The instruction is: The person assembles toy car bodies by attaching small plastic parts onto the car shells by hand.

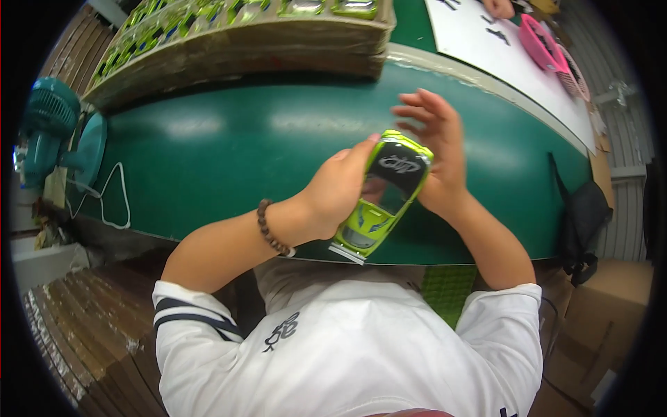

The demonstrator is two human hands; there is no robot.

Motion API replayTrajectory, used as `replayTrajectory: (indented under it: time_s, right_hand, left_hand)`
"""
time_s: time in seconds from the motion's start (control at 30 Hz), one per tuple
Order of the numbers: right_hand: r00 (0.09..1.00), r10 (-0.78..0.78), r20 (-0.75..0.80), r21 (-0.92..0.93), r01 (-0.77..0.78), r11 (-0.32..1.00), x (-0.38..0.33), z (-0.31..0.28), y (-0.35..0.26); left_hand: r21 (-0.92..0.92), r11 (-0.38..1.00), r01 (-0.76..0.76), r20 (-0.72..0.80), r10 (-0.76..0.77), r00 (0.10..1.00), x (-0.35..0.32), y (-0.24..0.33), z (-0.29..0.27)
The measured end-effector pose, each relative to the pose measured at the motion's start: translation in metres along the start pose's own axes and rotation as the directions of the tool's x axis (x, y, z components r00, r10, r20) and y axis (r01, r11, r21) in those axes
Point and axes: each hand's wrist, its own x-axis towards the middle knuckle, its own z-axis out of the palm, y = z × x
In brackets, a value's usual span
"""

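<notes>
A lime-green toy car (382,198) with a dark roof and a pale rear wing is tilted above the table, its wing end toward me. My left hand (337,187) grips it along the left side, thumb near the far end. A beaded bracelet circles that wrist. Beside the car's right edge, my right hand (445,153) is raised with fingers stretched out and slightly apart. Its palm is close to the car; whether it touches I cannot tell. The left fingers under the car are hidden.
On the green table (243,153), a cardboard box (278,48) of several similar green cars stands far left. A teal fan (52,125) and white cord (125,198) are at left. Pink baskets (538,42), a white board (469,31) and another person's hand (499,8) are far right; a black bag (583,208) hangs right.
</notes>
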Motion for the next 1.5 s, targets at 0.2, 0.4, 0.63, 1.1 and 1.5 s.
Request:
replayTrajectory:
  time_s: [0.2, 0.4, 0.63, 1.1, 1.5]
  right_hand:
    - [0.755, 0.367, 0.543, 0.341, -0.598, 0.726, -0.001, -0.007, -0.015]
    - [0.772, 0.182, 0.609, 0.229, -0.391, 0.891, -0.013, 0.001, -0.009]
    - [0.839, 0.149, 0.523, 0.136, -0.255, 0.957, -0.007, 0.001, -0.009]
    - [0.707, 0.604, 0.368, 0.522, -0.695, 0.495, 0.011, -0.006, -0.015]
    - [0.479, 0.621, 0.620, 0.724, -0.655, -0.218, -0.009, -0.014, -0.020]
  left_hand:
    - [0.190, 0.964, -0.187, -0.086, 0.206, 0.975, -0.012, -0.011, 0.000]
    - [0.264, 0.895, -0.360, 0.444, 0.219, 0.869, -0.001, -0.032, -0.023]
    - [0.077, 0.606, -0.792, 0.445, 0.689, 0.571, 0.013, -0.055, -0.023]
    - [-0.009, 0.925, -0.380, 0.021, 0.380, 0.925, 0.024, 0.020, -0.014]
    - [0.580, -0.294, -0.759, 0.671, 0.701, 0.242, 0.029, 0.025, -0.042]
